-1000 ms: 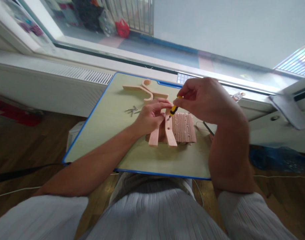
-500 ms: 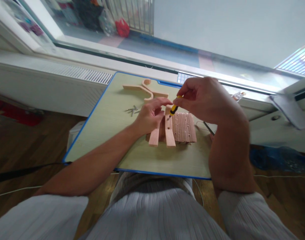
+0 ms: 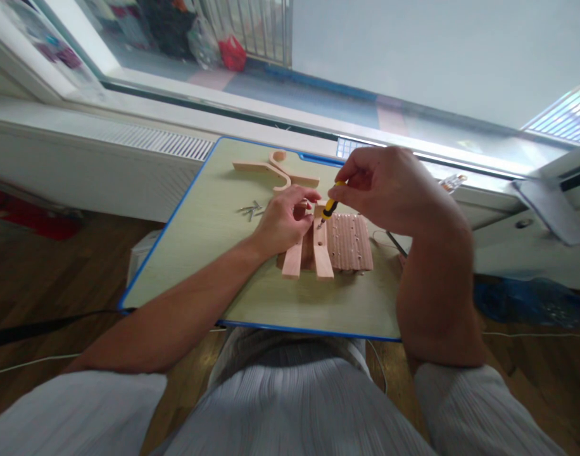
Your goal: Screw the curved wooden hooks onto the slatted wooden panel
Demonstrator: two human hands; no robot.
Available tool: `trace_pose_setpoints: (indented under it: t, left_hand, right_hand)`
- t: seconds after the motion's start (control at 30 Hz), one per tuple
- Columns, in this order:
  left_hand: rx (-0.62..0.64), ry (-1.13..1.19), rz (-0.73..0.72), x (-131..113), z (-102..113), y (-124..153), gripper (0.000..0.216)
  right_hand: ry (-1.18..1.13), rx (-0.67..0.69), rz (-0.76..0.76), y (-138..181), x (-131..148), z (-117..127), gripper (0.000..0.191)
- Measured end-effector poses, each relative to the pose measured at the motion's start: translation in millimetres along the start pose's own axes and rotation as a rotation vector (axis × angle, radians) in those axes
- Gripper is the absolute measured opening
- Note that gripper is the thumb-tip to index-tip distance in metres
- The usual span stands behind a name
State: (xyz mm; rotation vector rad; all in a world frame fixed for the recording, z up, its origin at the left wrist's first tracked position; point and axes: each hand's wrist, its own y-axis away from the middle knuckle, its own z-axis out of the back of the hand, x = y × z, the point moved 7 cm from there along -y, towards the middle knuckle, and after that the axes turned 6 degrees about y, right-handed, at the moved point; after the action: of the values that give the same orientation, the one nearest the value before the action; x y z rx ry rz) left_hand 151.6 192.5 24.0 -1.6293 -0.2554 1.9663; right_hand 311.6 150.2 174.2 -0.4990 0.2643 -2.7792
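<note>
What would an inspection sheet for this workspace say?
Surface: pale table with a blue edge.
Job's things: yellow-black screwdriver, tip on one of two wooden strips; ridged panel beside them.
Clutter: loose screws; curved wooden pieces at the far edge.
Hands: right hand pinches the screwdriver; left hand grips the wooden strips at their far ends.
Cables: black cable and white cable on the floor, left.
Surroundings: window, vent grille, wooden floor.

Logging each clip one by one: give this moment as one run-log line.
right hand: grips yellow screwdriver, tip on wooden strip | left hand: holds wooden assembly | table: loose screws, curved wooden pieces
</note>
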Motion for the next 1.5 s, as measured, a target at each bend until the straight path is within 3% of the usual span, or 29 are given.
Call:
trace_pose_setpoints:
  t: [0.9,1.13,1.37,1.5]
  left_hand:
    - [0.018,0.057,0.037,3.8,-0.1,1.0,0.047]
    - [-0.001,0.02,0.032,-1.9,4.3,0.4,0.053]
    - [-0.014,0.118,-0.1,-18.5,8.9,-0.1,0.026]
    - [-0.014,0.196,-0.098,-19.9,5.5,0.3,0.034]
  right_hand:
    - [0.013,-0.019,-0.025,-1.8,-0.4,-2.2,0.008]
    - [0.071,-0.122,-0.064,-4.7,-13.8,-4.3,0.022]
    - [0.123,-0.097,-0.053,-12.0,-12.1,-9.7,0.031]
    - [0.124,-0.064,-0.05,-11.4,-6.6,-10.4,0.034]
